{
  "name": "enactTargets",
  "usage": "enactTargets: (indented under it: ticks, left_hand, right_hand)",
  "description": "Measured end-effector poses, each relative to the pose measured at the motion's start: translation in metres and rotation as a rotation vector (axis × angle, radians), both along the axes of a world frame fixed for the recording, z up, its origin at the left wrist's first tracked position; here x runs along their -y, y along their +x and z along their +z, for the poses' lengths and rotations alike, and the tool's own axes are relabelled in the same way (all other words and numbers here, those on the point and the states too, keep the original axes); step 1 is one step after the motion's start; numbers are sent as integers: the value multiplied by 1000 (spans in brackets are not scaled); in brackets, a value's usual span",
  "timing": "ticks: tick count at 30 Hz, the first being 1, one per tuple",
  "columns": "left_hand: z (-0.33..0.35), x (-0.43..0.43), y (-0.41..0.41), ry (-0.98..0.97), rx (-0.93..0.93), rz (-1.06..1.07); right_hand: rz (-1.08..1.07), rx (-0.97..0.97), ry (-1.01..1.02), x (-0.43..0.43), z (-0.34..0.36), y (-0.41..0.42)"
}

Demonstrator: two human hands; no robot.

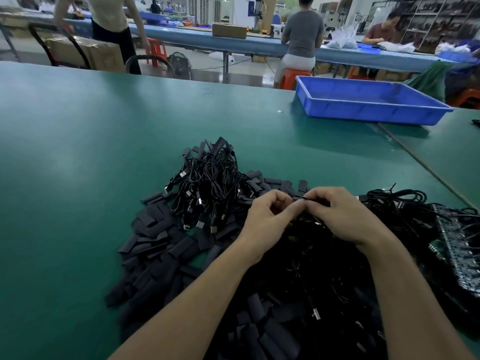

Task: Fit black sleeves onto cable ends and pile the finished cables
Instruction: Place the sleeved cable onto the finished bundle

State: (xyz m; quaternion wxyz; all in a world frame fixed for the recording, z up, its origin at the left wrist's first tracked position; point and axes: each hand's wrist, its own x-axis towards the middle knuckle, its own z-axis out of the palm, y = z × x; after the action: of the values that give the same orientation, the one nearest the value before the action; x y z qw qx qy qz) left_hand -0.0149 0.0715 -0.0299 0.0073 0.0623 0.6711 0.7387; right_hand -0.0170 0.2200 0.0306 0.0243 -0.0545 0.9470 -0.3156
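Note:
My left hand [270, 219] and my right hand [337, 214] meet above the green table [78, 178], fingertips together. Between them they pinch a small cable end [298, 198] with a black sleeve; which hand holds which part is hard to tell. A pile of coiled black cables [207, 188] with USB plugs lies just beyond my left hand. Loose flat black sleeves [161, 245] are strewn widely under and left of my forearms. More tangled black cables [400, 206] lie to the right of my right hand.
A blue plastic tray [368, 102] stands at the back right of the table. A dark strip of circuit boards [457, 250] lies at the right edge. Beyond the table, people work at a long blue bench [259, 45], with boxes and red stools around.

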Motion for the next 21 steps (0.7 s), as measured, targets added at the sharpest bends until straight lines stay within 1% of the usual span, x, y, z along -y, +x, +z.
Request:
enactTargets:
  ticks: [5,8,10,14,16,18,20,21]
  left_hand:
    - [4,6,0,155,98,-49]
    - [2,9,-3,184,132,-96]
    - [3,10,-4,216,160,-118]
    - [10,14,-6,386,283,-223]
    - [13,16,-7,418,305,-263]
    - [18,17,-6,420,275,-234]
    - [25,21,-6,506,208,-168]
    - [29,24,-7,568,161,-131]
  right_hand:
    - [16,8,-214,-1,-14,-3]
    - [70,58,-397,-1,-15,-2]
    - [82,78,-460,-2,-14,-2]
    - [85,130,-605,-5,-13,-4]
    - [65,135,-571,-5,-13,-4]
    - [-1,83,-470,-5,-14,-6]
    - [-140,-23,-276,-4,-15,-8]
    - [-230,-79,-119,-3,-14,-8]
